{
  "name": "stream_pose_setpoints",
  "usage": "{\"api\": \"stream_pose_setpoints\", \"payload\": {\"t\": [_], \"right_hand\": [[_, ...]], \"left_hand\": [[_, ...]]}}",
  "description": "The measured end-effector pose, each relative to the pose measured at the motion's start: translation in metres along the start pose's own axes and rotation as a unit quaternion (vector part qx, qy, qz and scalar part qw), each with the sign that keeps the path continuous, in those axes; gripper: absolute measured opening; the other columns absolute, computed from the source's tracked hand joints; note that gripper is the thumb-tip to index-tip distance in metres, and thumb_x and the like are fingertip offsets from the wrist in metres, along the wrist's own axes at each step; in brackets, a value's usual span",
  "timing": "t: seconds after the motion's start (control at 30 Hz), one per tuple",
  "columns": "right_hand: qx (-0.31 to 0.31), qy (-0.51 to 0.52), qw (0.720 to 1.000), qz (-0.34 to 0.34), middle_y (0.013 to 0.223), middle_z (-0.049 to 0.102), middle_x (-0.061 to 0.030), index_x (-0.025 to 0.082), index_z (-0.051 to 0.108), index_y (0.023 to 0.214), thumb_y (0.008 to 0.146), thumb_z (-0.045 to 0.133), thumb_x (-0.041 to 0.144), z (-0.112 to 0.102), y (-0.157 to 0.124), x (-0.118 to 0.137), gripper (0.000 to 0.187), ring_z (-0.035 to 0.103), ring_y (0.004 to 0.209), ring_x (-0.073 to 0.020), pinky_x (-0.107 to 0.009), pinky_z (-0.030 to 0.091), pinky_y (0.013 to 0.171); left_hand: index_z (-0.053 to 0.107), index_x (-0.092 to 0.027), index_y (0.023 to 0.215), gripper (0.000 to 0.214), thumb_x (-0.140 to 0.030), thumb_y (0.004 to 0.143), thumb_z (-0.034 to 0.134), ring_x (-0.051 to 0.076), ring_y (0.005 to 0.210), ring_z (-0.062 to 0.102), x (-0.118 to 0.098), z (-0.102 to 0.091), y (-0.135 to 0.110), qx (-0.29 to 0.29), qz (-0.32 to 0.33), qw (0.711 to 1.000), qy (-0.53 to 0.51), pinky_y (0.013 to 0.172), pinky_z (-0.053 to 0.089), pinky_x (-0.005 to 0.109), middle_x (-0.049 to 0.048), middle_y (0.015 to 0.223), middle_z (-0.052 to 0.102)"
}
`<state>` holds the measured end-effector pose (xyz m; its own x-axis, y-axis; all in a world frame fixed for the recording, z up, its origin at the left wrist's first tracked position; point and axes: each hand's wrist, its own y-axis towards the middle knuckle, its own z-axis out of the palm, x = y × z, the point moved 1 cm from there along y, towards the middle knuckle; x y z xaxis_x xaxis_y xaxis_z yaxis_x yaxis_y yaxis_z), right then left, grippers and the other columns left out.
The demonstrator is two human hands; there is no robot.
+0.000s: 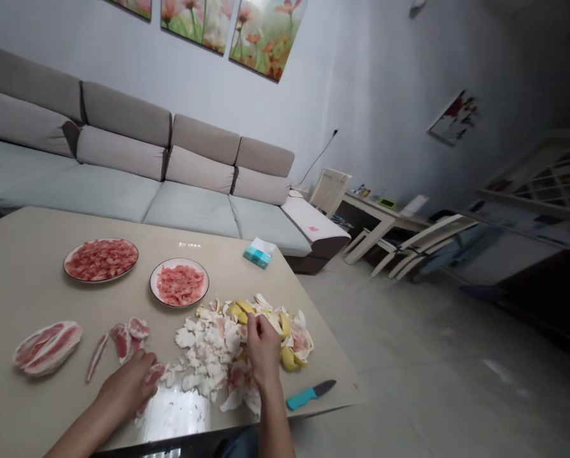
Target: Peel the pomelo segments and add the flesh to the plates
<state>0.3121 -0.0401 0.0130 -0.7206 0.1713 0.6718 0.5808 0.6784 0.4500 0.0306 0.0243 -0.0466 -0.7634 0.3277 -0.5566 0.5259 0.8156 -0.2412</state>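
Note:
My left hand (127,385) rests on the beige table (22,280) with its fingers curled over a pink pomelo segment (154,373). My right hand (263,348) sits on the heap of white and yellow pomelo peel (208,350), its fingers pinched together on a scrap of peel. More peeled pink segments (127,334) lie just beyond my left hand. A larger unpeeled chunk of segments (46,346) lies further left.
Two plates of pink pomelo flesh stand further back: a large one (100,259) and a smaller one (179,282). A knife with a teal handle (310,394) lies near the table's front right corner. A teal tissue pack (258,254) is at the far edge. A grey sofa (170,191) runs behind the table.

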Motion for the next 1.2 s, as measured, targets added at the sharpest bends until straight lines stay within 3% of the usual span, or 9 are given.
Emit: {"api": "stream_pose_setpoints", "payload": {"t": [0.1, 0.17, 0.27, 0.33, 0.47, 0.6, 0.67, 0.83, 1.2], "right_hand": [[0.027, -0.029, 0.999, -0.031, 0.081, 0.068, -0.0075, 0.018, 0.068, 0.090, 0.089, 0.047, 0.031, 0.005, -0.005, -0.004, 0.024, 0.058, 0.075, -0.0217, -0.033, 0.041, 0.076], [0.024, -0.069, 0.995, -0.061, 0.088, 0.071, -0.0098, 0.016, 0.066, 0.107, 0.087, 0.049, 0.027, 0.005, -0.005, -0.008, 0.029, 0.061, 0.082, -0.0235, -0.042, 0.035, 0.094], [-0.009, -0.119, 0.988, -0.096, 0.078, 0.073, -0.0086, 0.014, 0.067, 0.111, 0.088, 0.051, 0.031, 0.002, -0.004, -0.010, 0.033, 0.062, 0.070, -0.0214, -0.049, 0.023, 0.106], [-0.031, -0.128, 0.986, -0.103, 0.076, 0.073, -0.0081, 0.015, 0.069, 0.109, 0.090, 0.050, 0.034, -0.001, -0.004, -0.009, 0.033, 0.062, 0.066, -0.0204, -0.050, 0.022, 0.107], [-0.024, -0.104, 0.990, -0.094, 0.110, 0.069, -0.0116, 0.020, 0.063, 0.121, 0.090, 0.045, 0.030, 0.001, -0.005, -0.003, 0.037, 0.061, 0.097, -0.0264, -0.053, 0.023, 0.106], [0.059, 0.041, 0.995, -0.065, 0.085, 0.073, -0.0080, 0.019, 0.072, 0.098, 0.090, 0.050, 0.033, 0.015, -0.018, 0.020, 0.028, 0.065, 0.081, -0.0234, -0.047, 0.035, 0.103], [0.133, 0.137, 0.981, -0.021, 0.081, 0.073, -0.0067, 0.021, 0.074, 0.091, 0.088, 0.054, 0.035, 0.025, -0.030, 0.038, 0.024, 0.066, 0.079, -0.0231, -0.042, 0.045, 0.093], [0.301, 0.290, 0.907, 0.051, 0.089, 0.072, -0.0071, 0.020, 0.074, 0.097, 0.084, 0.061, 0.037, 0.047, -0.057, 0.079, 0.025, 0.064, 0.067, -0.0176, -0.028, 0.052, 0.063], [0.332, 0.305, 0.889, 0.085, 0.066, 0.068, -0.0025, 0.017, 0.076, 0.079, 0.079, 0.064, 0.031, 0.053, -0.063, 0.085, 0.018, 0.055, 0.058, -0.0141, -0.023, 0.041, 0.054]], "left_hand": [[0.054, -0.020, 0.086, 0.017, -0.017, 0.070, 0.053, 0.024, 0.093, 0.059, -0.011, -0.008, -0.002, -0.009, 0.005, 1.000, -0.026, 0.076, 0.038, 0.028, 0.0065, 0.095, 0.061], [0.052, -0.021, 0.083, 0.017, -0.014, 0.067, 0.055, 0.021, 0.082, 0.059, -0.013, -0.011, -0.001, -0.020, 0.002, 0.996, -0.090, 0.071, 0.038, 0.026, 0.0018, 0.082, 0.060], [0.052, -0.021, 0.085, 0.019, -0.019, 0.069, 0.061, 0.019, 0.073, 0.059, -0.014, -0.015, 0.000, -0.032, 0.009, 0.965, -0.260, 0.065, 0.039, 0.025, -0.0015, 0.074, 0.059], [0.053, -0.020, 0.092, 0.028, -0.026, 0.069, 0.069, 0.020, 0.078, 0.062, -0.015, -0.018, -0.001, -0.015, 0.015, 0.919, -0.393, 0.068, 0.043, 0.026, 0.0011, 0.080, 0.064], [0.055, -0.018, 0.101, 0.040, -0.034, 0.070, 0.075, 0.021, 0.082, 0.066, -0.021, -0.027, -0.006, 0.033, 0.008, 0.849, -0.528, 0.078, 0.046, 0.032, 0.0082, 0.091, 0.069], [0.056, -0.018, 0.109, 0.045, -0.036, 0.072, 0.075, 0.021, 0.075, 0.069, -0.026, -0.032, -0.012, 0.056, 0.006, 0.812, -0.581, 0.076, 0.048, 0.033, 0.0094, 0.090, 0.070], [0.058, -0.019, 0.112, 0.046, -0.035, 0.073, 0.075, 0.021, 0.076, 0.069, -0.027, -0.033, -0.014, 0.052, 0.008, 0.801, -0.597, 0.076, 0.049, 0.034, 0.0093, 0.091, 0.070], [0.065, -0.019, 0.106, 0.041, -0.031, 0.069, 0.078, 0.024, 0.102, 0.064, -0.027, -0.038, -0.014, 0.003, -0.008, 0.798, -0.603, 0.088, 0.046, 0.033, 0.0118, 0.107, 0.070], [0.068, -0.016, 0.095, 0.029, -0.032, 0.072, 0.075, 0.025, 0.097, 0.066, -0.026, -0.035, -0.009, -0.039, 0.020, 0.834, -0.550, 0.089, 0.048, 0.034, 0.0108, 0.100, 0.072]]}}
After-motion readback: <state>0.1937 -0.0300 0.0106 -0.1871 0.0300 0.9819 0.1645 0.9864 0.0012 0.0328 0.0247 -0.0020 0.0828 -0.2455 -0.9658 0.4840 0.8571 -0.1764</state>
